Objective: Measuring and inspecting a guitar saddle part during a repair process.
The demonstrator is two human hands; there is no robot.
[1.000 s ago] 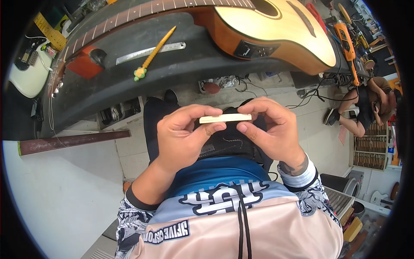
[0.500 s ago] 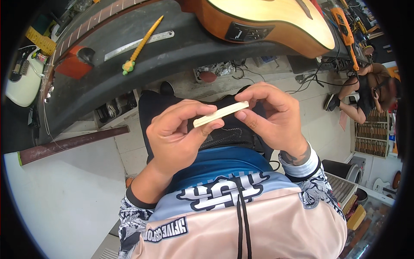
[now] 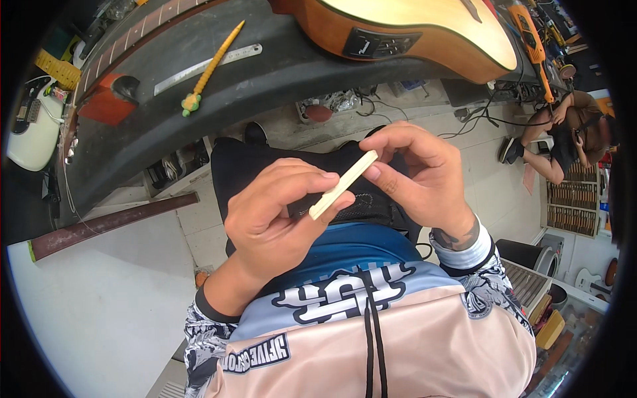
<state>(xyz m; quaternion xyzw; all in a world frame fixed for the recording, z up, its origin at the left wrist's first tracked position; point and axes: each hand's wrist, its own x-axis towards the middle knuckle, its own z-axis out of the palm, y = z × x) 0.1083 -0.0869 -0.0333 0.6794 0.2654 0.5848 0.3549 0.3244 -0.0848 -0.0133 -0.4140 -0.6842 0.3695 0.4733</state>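
A narrow cream-coloured strip [image 3: 346,184] is held between both hands above my lap, tilted with its right end higher in the picture. My left hand [image 3: 269,205] pinches the lower end between thumb and fingers. The upper end sits between the thumb and index finger of my right hand [image 3: 428,169]. I cannot tell what the strip is made of. Beyond my hands, an acoustic guitar [image 3: 424,50] lies on the dark workbench [image 3: 252,79]. A steel ruler [image 3: 174,81] and a yellow ridged stick [image 3: 213,66] with a green end lie before it.
An orange-red block [image 3: 109,103] props the guitar's neck. An orange power tool [image 3: 527,40] lies at the bench's right end. Another person [image 3: 574,126] sits at the far right. A dark red wooden strip [image 3: 113,225] edges the white surface [image 3: 113,298] at left.
The strip has turned to a steeper tilt, its left end dropping toward me and its right end rising slightly. Both hands keep their pinch. The other person's arm has moved.
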